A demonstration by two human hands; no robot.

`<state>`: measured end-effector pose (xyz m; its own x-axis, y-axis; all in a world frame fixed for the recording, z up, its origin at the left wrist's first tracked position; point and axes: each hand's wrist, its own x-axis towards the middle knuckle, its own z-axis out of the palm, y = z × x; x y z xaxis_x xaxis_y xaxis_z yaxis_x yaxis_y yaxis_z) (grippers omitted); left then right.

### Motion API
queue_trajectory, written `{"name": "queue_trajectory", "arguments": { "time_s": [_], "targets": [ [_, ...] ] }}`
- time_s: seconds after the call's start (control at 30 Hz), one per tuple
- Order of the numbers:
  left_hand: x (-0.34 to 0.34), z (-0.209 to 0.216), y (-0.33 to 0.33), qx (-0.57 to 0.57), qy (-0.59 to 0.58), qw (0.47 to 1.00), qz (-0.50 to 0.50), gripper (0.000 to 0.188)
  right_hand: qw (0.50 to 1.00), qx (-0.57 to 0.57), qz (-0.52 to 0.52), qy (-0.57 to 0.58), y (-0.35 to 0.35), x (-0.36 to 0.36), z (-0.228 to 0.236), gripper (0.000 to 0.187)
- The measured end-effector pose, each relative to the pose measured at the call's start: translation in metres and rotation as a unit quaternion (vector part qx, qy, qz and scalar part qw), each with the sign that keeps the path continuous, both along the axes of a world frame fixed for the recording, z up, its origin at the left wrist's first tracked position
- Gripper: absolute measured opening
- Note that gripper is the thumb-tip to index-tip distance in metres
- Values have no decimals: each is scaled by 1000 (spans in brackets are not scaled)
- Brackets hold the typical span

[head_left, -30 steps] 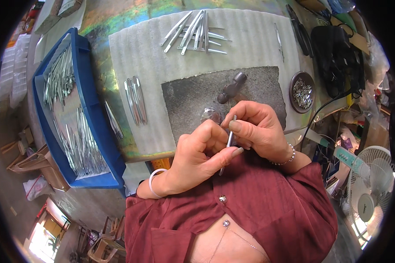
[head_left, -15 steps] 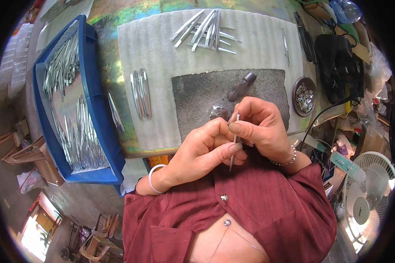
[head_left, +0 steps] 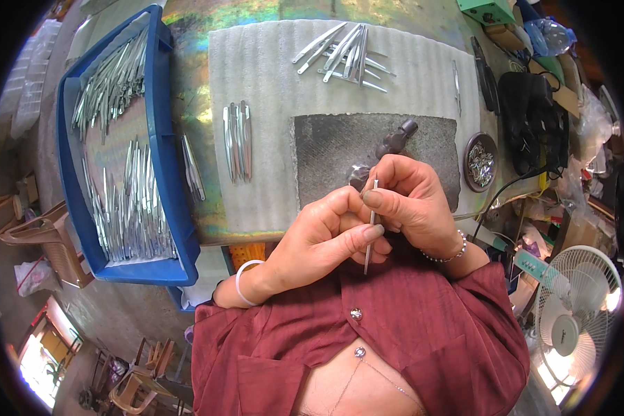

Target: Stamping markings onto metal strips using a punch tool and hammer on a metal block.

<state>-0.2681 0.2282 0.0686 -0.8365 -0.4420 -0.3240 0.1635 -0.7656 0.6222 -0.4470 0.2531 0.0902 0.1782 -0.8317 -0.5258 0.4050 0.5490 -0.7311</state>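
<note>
Possibly metal tweezers point(head_left: 372, 218) in both hands point(head_left: 322, 232) point(head_left: 412, 197)

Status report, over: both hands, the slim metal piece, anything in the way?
Left hand, right hand: both gripping. Slim metal piece: held between them. Nothing visibly blocking; dark hammer-like tool just beyond.

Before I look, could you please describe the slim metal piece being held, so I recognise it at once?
Find the pale foam sheet, then the dark mat on it. By the mat's near edge, both hands hold the slim metal piece. Unlike the silver strips lying on the sheet, it alone is held.
</note>
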Motion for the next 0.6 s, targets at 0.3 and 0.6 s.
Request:
{"name": "queue_trajectory", "arguments": {
  "time_s": [0.3, 0.6],
  "targets": [
    [9, -1, 11, -19, -6, 1000, 12, 12, 1000, -11, 8, 1, 8, 9, -3, 13],
    [16, 3, 26, -84, -51, 995, 35, 12, 999, -33, 9, -41, 20, 18, -8, 10]
  ]
}}
